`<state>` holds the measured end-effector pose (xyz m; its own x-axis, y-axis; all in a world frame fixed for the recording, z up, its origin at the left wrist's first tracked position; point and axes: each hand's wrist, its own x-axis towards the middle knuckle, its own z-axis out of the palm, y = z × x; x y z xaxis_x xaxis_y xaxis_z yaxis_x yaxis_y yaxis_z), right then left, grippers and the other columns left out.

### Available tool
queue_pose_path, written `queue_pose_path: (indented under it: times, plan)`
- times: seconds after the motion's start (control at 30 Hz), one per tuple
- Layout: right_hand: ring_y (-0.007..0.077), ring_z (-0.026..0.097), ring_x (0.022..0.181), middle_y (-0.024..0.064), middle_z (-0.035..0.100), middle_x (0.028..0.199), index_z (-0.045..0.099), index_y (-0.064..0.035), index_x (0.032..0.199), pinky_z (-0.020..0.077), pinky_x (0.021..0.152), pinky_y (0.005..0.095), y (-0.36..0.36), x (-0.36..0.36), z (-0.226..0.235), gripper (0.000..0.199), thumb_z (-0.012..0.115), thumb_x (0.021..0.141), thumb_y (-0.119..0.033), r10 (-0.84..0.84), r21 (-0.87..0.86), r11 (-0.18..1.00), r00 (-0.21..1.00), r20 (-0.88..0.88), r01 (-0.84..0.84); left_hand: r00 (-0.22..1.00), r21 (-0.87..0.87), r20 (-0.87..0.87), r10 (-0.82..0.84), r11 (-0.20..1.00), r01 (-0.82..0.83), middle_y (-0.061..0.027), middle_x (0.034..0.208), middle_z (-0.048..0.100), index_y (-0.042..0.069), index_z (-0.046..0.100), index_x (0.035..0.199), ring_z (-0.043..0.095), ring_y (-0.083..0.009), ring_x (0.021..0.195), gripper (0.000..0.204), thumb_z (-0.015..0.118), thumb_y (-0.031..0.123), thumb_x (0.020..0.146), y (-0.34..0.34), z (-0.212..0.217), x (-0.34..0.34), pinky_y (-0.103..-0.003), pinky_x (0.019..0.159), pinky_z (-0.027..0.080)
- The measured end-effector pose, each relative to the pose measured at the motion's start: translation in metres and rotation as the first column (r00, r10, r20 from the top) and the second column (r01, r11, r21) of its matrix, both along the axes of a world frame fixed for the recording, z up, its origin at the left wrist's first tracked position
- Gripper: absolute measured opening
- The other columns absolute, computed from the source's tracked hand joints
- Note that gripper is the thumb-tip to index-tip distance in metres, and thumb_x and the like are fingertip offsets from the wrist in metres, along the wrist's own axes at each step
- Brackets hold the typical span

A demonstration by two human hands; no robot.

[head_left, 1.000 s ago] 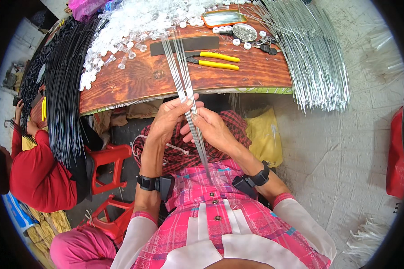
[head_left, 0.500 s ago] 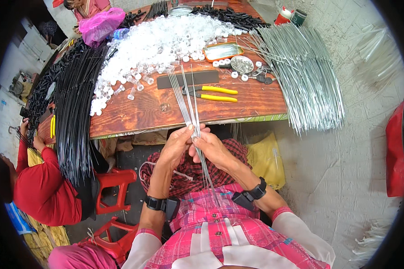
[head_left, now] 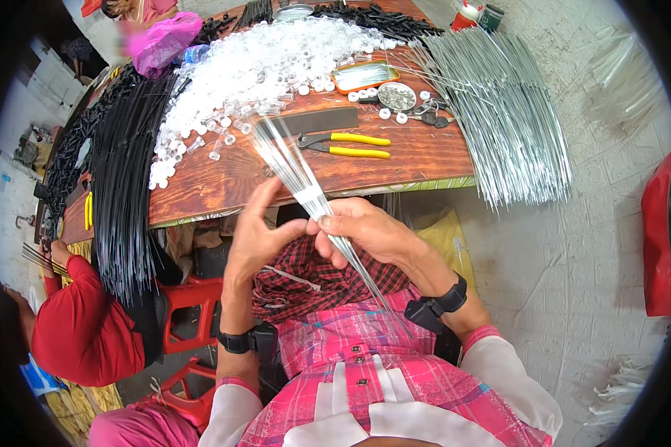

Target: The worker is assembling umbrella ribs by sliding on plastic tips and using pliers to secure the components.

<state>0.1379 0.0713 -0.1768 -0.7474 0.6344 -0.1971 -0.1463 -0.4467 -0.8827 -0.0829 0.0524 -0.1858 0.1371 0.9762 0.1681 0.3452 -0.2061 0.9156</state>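
Silver wire is what both hands work on in the head view: a bundle of thin metal rods (head_left: 317,205) runs from the person's lap up over the edge of the wooden surface (head_left: 224,182), fanning out at its far end. The right hand (head_left: 365,231) has its fingers closed round the bundle near its middle, thumb and forefinger pinching it. The left hand (head_left: 257,238) stands just beside it, fingers partly spread and upright, thumb reaching across to touch the rods; whether it truly grips them I cannot tell.

On the surface beyond lie yellow-handled pliers (head_left: 347,145), a dark flat bar (head_left: 313,121), a heap of clear plastic caps (head_left: 261,67) and a small round tin (head_left: 397,95). A large sheaf of silver rods (head_left: 499,119) overhangs the right edge, and long black rods (head_left: 123,194) hang off the left. A person in a red sleeve (head_left: 78,320) works at lower left.

The loose far ends look the likeliest trouble: held at one point only, the rods could splay, slide out of the pinch, or sweep caps off the surface.

Against the frame half a second earlier, the bundle leans further left and its tips fan wider, and the left hand has opened from a closed hold.
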Motion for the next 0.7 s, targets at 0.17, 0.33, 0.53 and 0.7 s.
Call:
queue_pose_path:
  times: [0.17,0.33,0.53,0.7]
  plan:
    - [0.0154,0.063,0.059,0.0108,0.063,0.076,0.057,0.0027,0.107,0.0518,0.052,0.0257,-0.009,-0.006,0.046,0.034,0.053,0.099,-0.030,0.157,0.041,0.987,0.987,-0.041,-0.156,0.886,-0.084,0.352,-0.303,0.932,0.352,-0.0121,0.121,0.065,-0.003,0.058,0.126,0.061,-0.0204,0.111,0.042,0.063,0.012,0.087,-0.004,0.024,0.017,-0.035,0.098,0.047]
    - [0.0157,0.063,0.056,0.0097,0.064,0.076,0.055,0.0019,0.107,0.0517,0.051,0.0259,-0.005,-0.001,0.089,0.033,0.050,0.101,-0.030,0.142,0.122,0.984,0.987,-0.075,-0.132,0.918,0.010,0.148,-0.367,0.929,0.369,-0.0111,0.109,0.068,-0.002,0.064,0.115,0.065,-0.0207,0.102,0.029,0.061,0.008,0.088,0.017,0.082,0.015,-0.034,0.091,0.050]
    - [0.0149,0.065,0.059,0.0107,0.065,0.077,0.052,0.0024,0.107,0.0531,0.054,0.0271,0.023,-0.029,0.095,0.023,0.039,0.102,-0.017,-0.199,0.449,0.862,0.972,-0.128,0.236,0.886,0.432,-0.230,-0.402,0.773,0.463,-0.0116,0.114,0.068,0.005,0.066,0.112,0.066,-0.0279,0.105,0.032,0.067,0.009,0.080,0.101,0.132,0.023,-0.037,0.090,0.052]
    - [0.0155,0.065,0.061,0.0104,0.063,0.078,0.050,0.0017,0.108,0.0539,0.057,0.0267,0.038,-0.048,0.019,0.022,0.038,0.103,-0.016,-0.340,0.317,0.891,0.940,-0.010,0.325,0.846,0.245,-0.451,-0.284,0.872,0.424,-0.0074,0.137,0.057,0.008,0.065,0.114,0.051,-0.0302,0.126,0.024,0.062,0.014,0.091,0.141,0.034,0.006,-0.042,0.107,0.039]
